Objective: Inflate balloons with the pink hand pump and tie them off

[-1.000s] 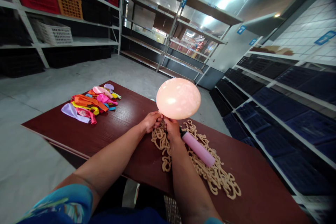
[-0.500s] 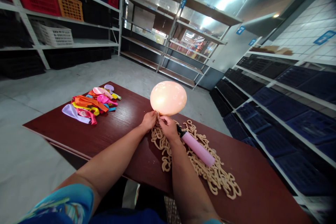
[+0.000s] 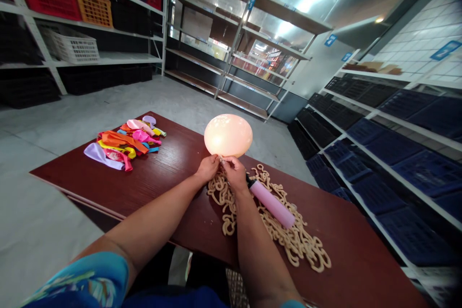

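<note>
An inflated pale pink balloon (image 3: 228, 134) stands up from between my two hands, above the far edge of the table. My left hand (image 3: 208, 167) is closed in a pinch at the balloon's neck. Pressed close beside it, my right hand (image 3: 234, 172) pinches the same neck with thumb and finger; the neck itself is mostly covered by my fingers. Just right of my right hand lies a pink hand pump (image 3: 273, 203) with a black end. It rests on a heap of beige curly pieces (image 3: 299, 238), whose kind I cannot make out.
Uninflated balloons (image 3: 121, 142) in many colours lie piled on the left of the dark red table (image 3: 173, 190). Shelves with red, orange and white crates (image 3: 81, 47) stand at the left. Dark blue crates (image 3: 418, 178) fill the right shelves. A metal rack (image 3: 231, 72) stands behind.
The balloon has dropped slightly and shifted a little left. My fingers have drawn closer together at its neck. The pump and the piles lie as before.
</note>
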A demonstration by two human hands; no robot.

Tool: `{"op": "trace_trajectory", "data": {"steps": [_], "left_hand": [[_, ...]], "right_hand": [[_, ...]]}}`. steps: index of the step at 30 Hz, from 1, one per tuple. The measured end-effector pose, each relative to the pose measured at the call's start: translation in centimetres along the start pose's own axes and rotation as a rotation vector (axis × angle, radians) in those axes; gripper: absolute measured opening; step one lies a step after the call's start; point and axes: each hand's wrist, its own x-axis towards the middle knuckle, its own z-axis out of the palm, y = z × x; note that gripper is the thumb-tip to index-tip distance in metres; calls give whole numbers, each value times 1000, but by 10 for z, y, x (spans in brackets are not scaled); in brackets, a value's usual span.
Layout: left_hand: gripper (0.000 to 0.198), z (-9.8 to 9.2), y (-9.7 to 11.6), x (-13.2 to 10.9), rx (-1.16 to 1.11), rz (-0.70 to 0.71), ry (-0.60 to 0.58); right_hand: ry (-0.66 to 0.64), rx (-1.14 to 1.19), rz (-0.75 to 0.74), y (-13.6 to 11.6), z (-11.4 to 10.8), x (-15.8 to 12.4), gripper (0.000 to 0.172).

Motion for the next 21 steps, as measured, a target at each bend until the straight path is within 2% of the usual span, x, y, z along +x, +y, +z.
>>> {"op": "trace_trajectory", "data": {"steps": [4,11,16,21], "left_hand": [[34,3,-4,-1,-6,29,-25],[36,4,-10,-2,4,40,-42],[37,7,-8,-2,-28,47,-55],[36,10,-2,-6,-291,58,-137]], "right_hand": [[54,215,179,0,4,-1,25],[100,206,265,-2,6,-2,29],[108,-3,194,-1,6,-1,26],[247,-387,58,-1,4,-2,19]]}}
